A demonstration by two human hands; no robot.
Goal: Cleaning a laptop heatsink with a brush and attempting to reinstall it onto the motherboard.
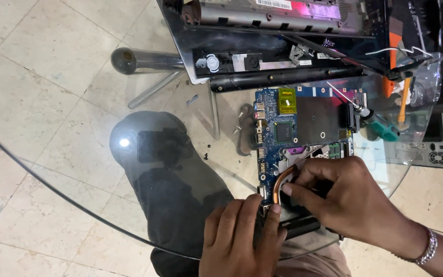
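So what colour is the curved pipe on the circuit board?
Copper-orange; the curved pipe shows best in the head view, on the blue circuit board.

An electronics repair workshop: an opened laptop chassis (pixel 283 41), a bare motherboard (pixel 303 123), a screwdriver (pixel 380 125).

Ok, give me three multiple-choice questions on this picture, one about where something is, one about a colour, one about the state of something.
1. Where does the laptop base lie relative to the circuit board?
A. at the table's far side, beyond the board
B. under the board
C. on the floor

2. What colour is the curved pipe on the board?
A. green
B. copper
C. white

3. What is the right hand doing?
A. resting flat on the floor
B. holding the screwdriver
C. pinching a part on the board beside the pipe

Answers: 1 A, the opened base sits past the board's far edge. 2 B, it shines orange-brown. 3 C, its fingertips close there while the left hand presses the near edge; the green-handled screwdriver lies untouched.
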